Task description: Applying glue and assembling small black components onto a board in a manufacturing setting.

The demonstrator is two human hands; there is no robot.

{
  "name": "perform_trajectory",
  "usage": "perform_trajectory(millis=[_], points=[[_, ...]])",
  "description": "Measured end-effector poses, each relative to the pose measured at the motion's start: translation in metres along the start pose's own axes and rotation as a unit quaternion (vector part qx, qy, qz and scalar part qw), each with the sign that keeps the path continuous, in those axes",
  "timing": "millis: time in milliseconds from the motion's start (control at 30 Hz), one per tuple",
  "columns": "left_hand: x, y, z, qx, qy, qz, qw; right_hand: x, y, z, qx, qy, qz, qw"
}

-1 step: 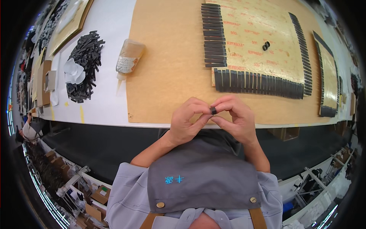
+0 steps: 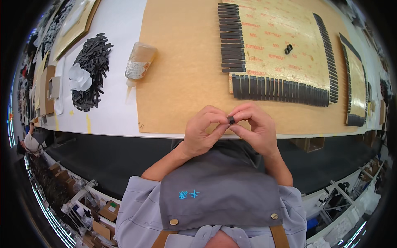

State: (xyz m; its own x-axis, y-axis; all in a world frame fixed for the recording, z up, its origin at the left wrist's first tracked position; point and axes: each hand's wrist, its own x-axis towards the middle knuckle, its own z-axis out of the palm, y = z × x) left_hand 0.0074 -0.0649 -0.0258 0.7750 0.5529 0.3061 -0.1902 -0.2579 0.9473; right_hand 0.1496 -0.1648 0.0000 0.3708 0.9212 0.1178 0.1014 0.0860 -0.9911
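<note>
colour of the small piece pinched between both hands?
Black. The small piece sits between the fingertips of the left hand and right hand; head view shows it best.

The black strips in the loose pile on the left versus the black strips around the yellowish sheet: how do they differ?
The loose pile lies jumbled on the white table, strips crossing at all angles; the lined-up strips sit side by side in neat rows along the yellowish sheet. The pile is beside white scraps; the rows rest over the brown board. Both are flat, dark and untouched: left hand and right hand pinch a small black piece.
</note>
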Motion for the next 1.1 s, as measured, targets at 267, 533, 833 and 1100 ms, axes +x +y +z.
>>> perform_trajectory(millis=[267, 533, 833, 1100], points=[[0.006, 0.007, -0.002, -0.003, -0.025, -0.026, 0.999, -0.003, 0.004, -0.009, 0.282, -0.068, 0.251, 0.923], [0.001, -0.004, 0.000, 0.011, -0.022, -0.045, 0.999, -0.003, 0.010, -0.003, 0.265, -0.043, 0.261, 0.927], [0.000, -0.006, -0.004, 0.009, 0.012, -0.044, 0.999, -0.004, 0.013, 0.003, 0.319, -0.030, 0.230, 0.919], [-0.006, -0.003, -0.001, -0.181, 0.043, -0.154, 0.970, -0.010, 0.010, 0.011, 0.118, 0.020, 0.106, 0.987]])
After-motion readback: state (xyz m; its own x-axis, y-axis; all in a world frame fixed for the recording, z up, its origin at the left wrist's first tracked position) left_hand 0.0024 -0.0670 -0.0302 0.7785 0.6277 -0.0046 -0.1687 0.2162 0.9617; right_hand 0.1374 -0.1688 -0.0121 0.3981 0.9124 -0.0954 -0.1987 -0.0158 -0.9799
